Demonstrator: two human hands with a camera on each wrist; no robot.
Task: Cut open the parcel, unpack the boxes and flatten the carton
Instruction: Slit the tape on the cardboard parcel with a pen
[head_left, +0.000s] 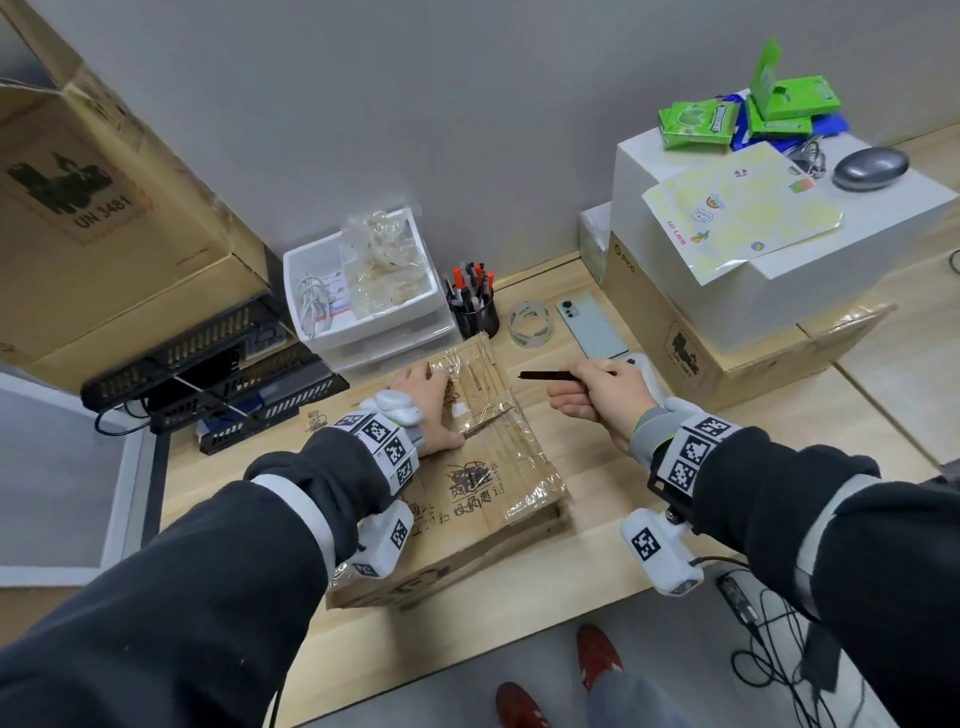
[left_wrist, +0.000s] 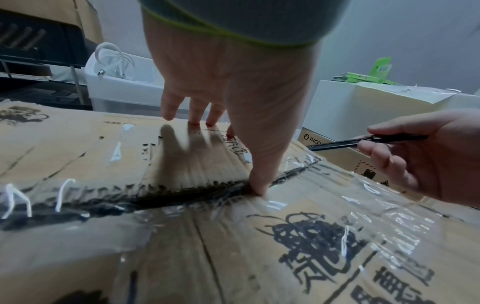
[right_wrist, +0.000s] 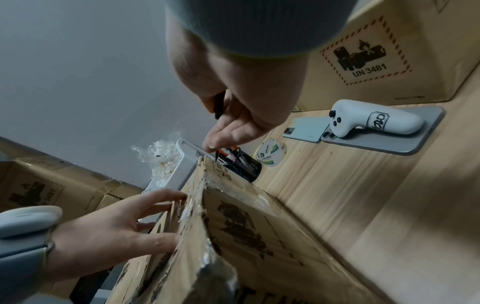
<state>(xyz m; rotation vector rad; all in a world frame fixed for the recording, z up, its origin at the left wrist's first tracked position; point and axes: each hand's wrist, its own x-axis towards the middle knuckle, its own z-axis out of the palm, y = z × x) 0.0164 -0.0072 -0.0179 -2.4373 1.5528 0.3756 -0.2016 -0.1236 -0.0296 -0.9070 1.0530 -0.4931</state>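
A brown taped carton (head_left: 483, 499) with black print lies on the wooden table. My left hand (head_left: 426, 410) rests flat on its far left top, fingers spread. In the left wrist view the left hand's (left_wrist: 228, 98) thumb presses into the dark centre seam (left_wrist: 182, 197), where the tape looks split. My right hand (head_left: 597, 400) hovers right of the carton, above the table, gripping a slim black utility knife (head_left: 550, 375) that points left towards the carton. The knife (left_wrist: 363, 142) stays clear of the cardboard. From the right wrist, the knife (right_wrist: 219, 107) sits between thumb and fingers above the carton's (right_wrist: 259, 236) far corner.
Behind the carton stand a white drawer unit (head_left: 363, 306), a black pen holder (head_left: 475, 312), a tape roll (head_left: 528, 322) and a phone (head_left: 589, 322). A white controller (right_wrist: 374, 119) lies on a tablet. Stacked boxes (head_left: 769, 234) block the right, a big carton (head_left: 104, 208) the left.
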